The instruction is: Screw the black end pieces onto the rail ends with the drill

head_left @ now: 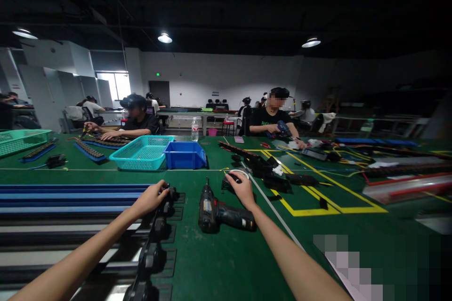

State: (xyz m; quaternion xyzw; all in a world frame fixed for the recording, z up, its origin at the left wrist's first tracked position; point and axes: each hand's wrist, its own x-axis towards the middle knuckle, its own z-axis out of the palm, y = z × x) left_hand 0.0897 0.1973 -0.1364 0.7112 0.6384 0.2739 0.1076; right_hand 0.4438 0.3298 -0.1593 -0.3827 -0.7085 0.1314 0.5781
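My left hand [153, 197] is closed on a black end cap [171, 193] at the right end of a blue bar [88, 189]. More long bars with black end pieces [151, 256] lie side by side below it, under my left forearm. My right hand [243, 190] is over a small round white dish [243, 175], its fingers bent together at the near rim. What the fingertips hold, if anything, is too small to make out. Between my hands a black cordless drill [210, 211] lies on its side on the green table, bit pointing away, its handle end near my right wrist.
Beyond my hands stand a turquoise basket [141, 153], a blue bin [185, 155] and a water bottle [195, 129]. Black parts [261, 164] and wires lie inside yellow tape lines [339, 209]. Across the table, one person [270, 122] holds a drill; another [137, 124] handles strips.
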